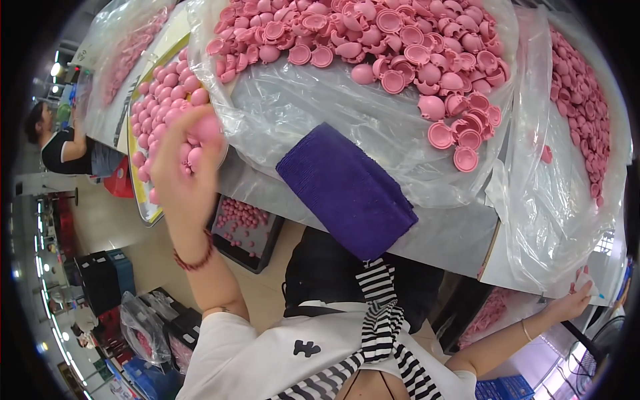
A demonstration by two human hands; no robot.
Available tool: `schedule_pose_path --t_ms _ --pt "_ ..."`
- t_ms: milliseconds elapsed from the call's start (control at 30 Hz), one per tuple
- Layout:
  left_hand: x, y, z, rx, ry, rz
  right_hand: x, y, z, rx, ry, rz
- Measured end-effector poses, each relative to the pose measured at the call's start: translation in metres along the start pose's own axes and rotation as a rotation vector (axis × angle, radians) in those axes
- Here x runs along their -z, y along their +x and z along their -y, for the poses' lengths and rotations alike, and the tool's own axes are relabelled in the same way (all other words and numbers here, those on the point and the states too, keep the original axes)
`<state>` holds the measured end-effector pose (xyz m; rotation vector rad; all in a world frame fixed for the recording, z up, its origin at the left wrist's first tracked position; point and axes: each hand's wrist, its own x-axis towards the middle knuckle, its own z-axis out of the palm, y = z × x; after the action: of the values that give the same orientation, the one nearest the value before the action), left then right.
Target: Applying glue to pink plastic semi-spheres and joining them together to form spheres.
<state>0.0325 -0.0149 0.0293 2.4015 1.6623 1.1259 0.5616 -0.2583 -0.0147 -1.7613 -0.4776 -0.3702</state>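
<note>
My left hand (183, 170) is raised and blurred over the left end of the table, its fingers closed around a pink ball-shaped piece (205, 127). Just behind it lies a yellow-rimmed tray (141, 207) filled with pink balls (163, 100). My right hand (570, 305) reaches far to the lower right, at the bottom edge of a clear plastic bag (547, 220), with its fingers closed on a small white thing (588, 283). A big pile of pink half-shells (400, 47) lies in an open clear bag at the table's middle.
A folded purple cloth (347, 190) hangs over the table's near edge. More pink pieces (587, 100) fill the right bag. A black crate (243, 233) with pink balls sits below the table. Another person (60, 143) works at far left. Crates and bags (110, 280) stand on the floor.
</note>
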Motion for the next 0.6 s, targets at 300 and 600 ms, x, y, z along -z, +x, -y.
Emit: schedule_pose_path --t_ms 300,600 --pt "-0.015 0.04 0.027 -0.021 0.094 -0.045 -0.025 -0.069 0.058 0.057 0.316 0.15" --pt "-0.045 0.079 0.062 -0.156 0.569 0.256 -0.012 -0.1 0.063 0.056 0.242 0.198"
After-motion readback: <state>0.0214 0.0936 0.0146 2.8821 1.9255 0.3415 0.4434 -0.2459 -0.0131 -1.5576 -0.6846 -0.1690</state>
